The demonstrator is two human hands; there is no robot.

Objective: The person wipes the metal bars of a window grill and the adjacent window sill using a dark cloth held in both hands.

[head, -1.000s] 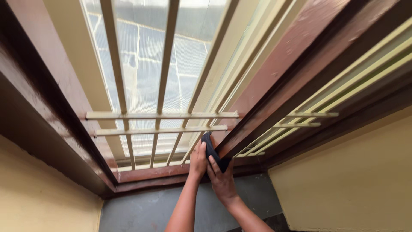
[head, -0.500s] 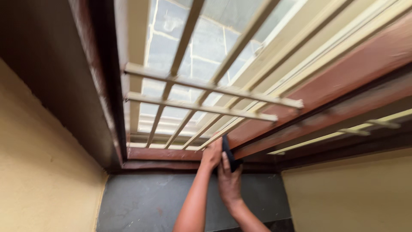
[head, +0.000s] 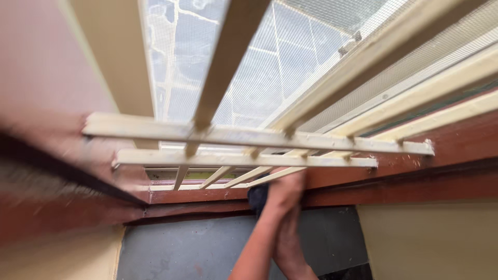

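Observation:
Both my hands are blurred with motion at the bottom of a window, just under the lower crossbars of a cream metal grille (head: 244, 158). My left hand (head: 286, 191) reaches up against the reddish-brown wooden window frame (head: 207, 196) and presses a dark cloth (head: 257, 196) to it. The cloth peeks out at the left side of that hand. My right hand (head: 293, 236) sits right below and behind the left forearm, its fingers hidden, so its grip does not show.
Behind the grille is a mesh screen (head: 290, 67). A dark grey stone sill (head: 187, 249) lies under the frame. Yellow walls stand at the lower right (head: 430, 243) and lower left (head: 57, 259).
The view has swung closer to the grille and down. Both hands have shifted slightly right along the bottom frame and are now blurred, with the left hand covering most of the cloth.

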